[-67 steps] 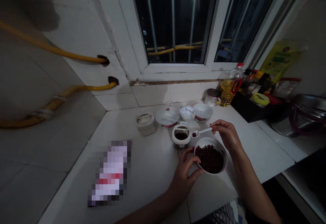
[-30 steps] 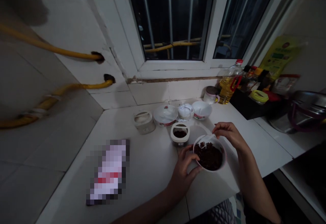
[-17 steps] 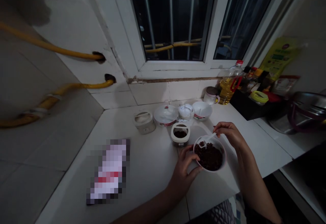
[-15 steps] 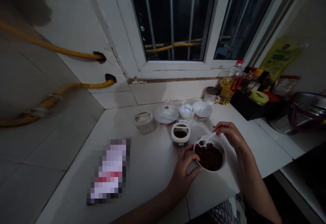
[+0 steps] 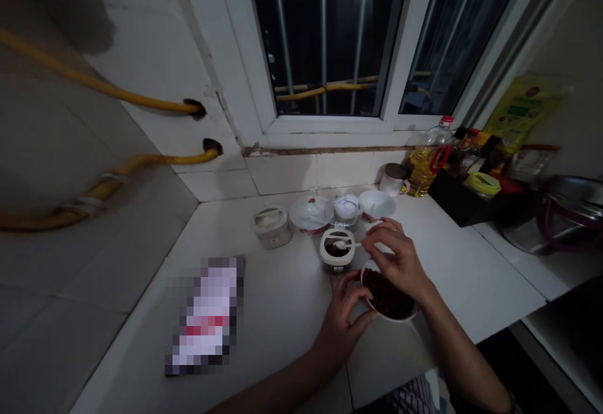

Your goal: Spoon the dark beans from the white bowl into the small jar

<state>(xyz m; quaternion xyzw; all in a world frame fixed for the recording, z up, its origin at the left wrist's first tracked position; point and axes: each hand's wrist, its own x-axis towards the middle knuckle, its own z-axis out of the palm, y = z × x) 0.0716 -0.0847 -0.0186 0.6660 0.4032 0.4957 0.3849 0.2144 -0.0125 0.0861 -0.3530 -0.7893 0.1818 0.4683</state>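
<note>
Packet label [image 5: 522, 107] unreadable; left hand [image 5: 342, 321] grips bowl [image 5: 384, 298], right hand [image 5: 394, 256] pinches white spoon [image 5: 351, 245].

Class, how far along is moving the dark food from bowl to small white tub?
Done: the small white tub already holds dark food. In hand: the right hand has the white spoon at the tub. To go: the bowl, held by the left hand, holds plenty.

Dim light, soft shadows; edges warped
</note>
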